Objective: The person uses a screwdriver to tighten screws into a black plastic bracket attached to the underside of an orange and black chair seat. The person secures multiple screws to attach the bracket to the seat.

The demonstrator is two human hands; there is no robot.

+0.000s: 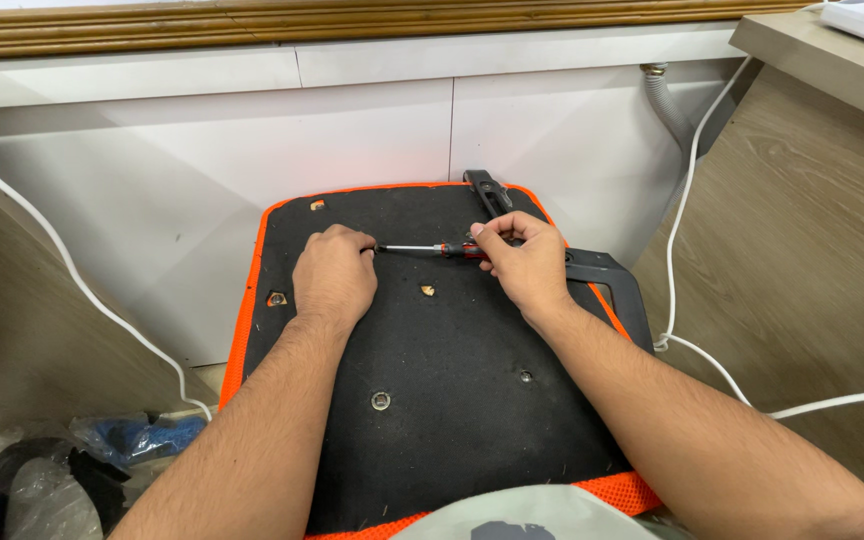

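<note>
Right hand [524, 265] is closed around the red-and-black handle of a screwdriver [444, 249], held level over the work. Left hand [333, 275] is curled shut at the shaft's tip, apparently steadying it; whether the fingers pinch a screw cannot be told. The tool spans between both hands, lying low over the black underside of an upturned seat pad [432, 400] with orange edging. A black armrest bracket [607, 275] lies just right of the grip. Metal threaded inserts [380, 401] sit nearer the person.
</note>
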